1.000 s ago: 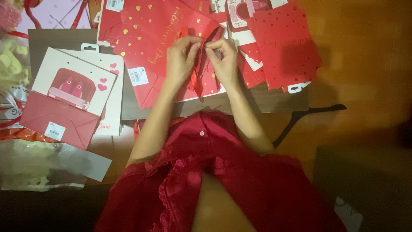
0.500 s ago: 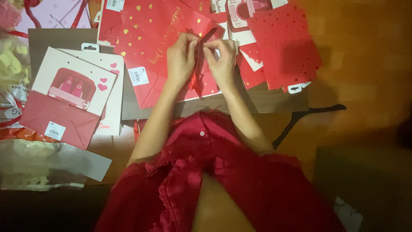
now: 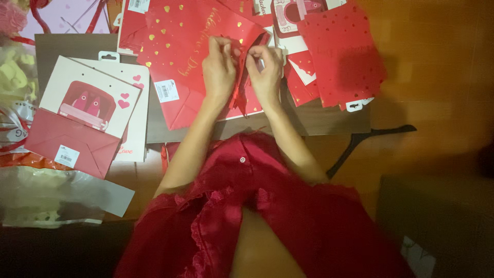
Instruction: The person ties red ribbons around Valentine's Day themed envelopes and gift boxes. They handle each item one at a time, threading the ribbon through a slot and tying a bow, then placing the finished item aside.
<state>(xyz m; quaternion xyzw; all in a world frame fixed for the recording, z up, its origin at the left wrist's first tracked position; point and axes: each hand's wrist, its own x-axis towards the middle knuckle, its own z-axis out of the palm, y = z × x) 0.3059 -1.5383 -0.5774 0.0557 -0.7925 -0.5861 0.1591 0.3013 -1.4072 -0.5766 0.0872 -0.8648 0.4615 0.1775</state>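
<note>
white card with pink hearts (image 3: 90, 98) far left, idle | your left hand (image 3: 218, 69) pinches red ribbon (image 3: 241, 90) over red gift bag (image 3: 193, 51) | right hand (image 3: 265, 69) pinches same ribbon | step: likely tying handle; next needs steady tension.

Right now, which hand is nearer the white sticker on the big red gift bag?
Left. The left hand is just right of the white sticker; the right hand sits farther right, beyond the red ribbon.
</note>
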